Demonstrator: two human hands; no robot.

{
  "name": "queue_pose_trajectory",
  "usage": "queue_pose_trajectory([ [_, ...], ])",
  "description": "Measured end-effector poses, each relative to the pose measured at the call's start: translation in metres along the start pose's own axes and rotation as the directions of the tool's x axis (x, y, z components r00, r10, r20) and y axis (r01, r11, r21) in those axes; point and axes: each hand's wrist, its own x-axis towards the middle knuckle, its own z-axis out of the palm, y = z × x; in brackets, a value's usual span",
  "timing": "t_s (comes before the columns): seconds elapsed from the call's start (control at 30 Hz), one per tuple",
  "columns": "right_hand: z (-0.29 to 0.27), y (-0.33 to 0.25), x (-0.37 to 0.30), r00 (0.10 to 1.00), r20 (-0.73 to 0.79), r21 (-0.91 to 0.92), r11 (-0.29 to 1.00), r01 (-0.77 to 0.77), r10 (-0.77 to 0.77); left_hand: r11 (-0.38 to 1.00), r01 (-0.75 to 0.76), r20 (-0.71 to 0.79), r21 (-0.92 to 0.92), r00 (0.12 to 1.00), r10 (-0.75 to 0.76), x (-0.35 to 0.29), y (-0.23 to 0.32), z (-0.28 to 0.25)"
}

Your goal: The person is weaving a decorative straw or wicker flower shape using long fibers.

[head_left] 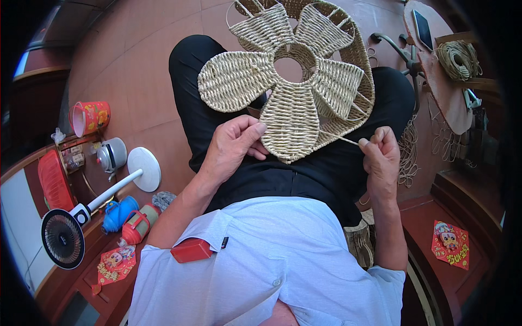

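A woven straw piece shaped like a flower (291, 111) rests across my lap, its petals set around a round central hole. A deeper woven wall (359, 65) curves behind the petals on the far right side. My left hand (236, 140) pinches the left edge of the nearest petal between thumb and fingers. From that petal's right edge a thin straw cord (340, 137) runs to my right hand (380, 155), which is closed on its end. Loose strands stick out from the far-left and right petals.
To the right, a coil of straw cord (459, 60) and a phone (422, 30) lie on a board (461, 117). More cord (408, 149) hangs below it. On the left stand a white fan (63, 238), a kettle (112, 155), thermos flasks (120, 213) and a red bucket (90, 118).
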Motion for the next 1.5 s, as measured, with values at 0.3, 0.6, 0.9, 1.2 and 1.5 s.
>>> queue_pose_trajectory([
  [0.3, -0.006, 0.002, 0.004, 1.0, -0.008, 0.042, 0.999, 0.006, -0.006, 0.33, -0.316, 0.026, 0.89, 0.755, 0.655, -0.014, 0.015, 0.026],
  [0.6, -0.006, -0.002, 0.008, 0.997, 0.066, 0.041, 0.999, -0.032, 0.029, 0.124, -0.443, 0.284, 0.888, 0.74, 0.609, 0.003, 0.01, 0.034],
  [0.9, -0.008, -0.004, 0.008, 0.996, 0.091, 0.054, 0.998, -0.028, 0.023, -0.141, -0.43, 0.412, 0.892, 0.643, 0.646, 0.0, -0.001, 0.045],
  [1.2, -0.008, 0.003, 0.009, 0.997, 0.074, 0.057, 0.998, 0.023, -0.028, 0.108, -0.478, 0.267, 0.872, 0.649, 0.713, -0.011, 0.007, 0.042],
  [1.5, -0.01, -0.017, 0.008, 0.977, 0.134, -0.492, 0.845, 0.211, -0.166, 0.968, -0.121, -0.161, 0.218, 0.974, 0.158, 0.002, -0.006, 0.025],
])
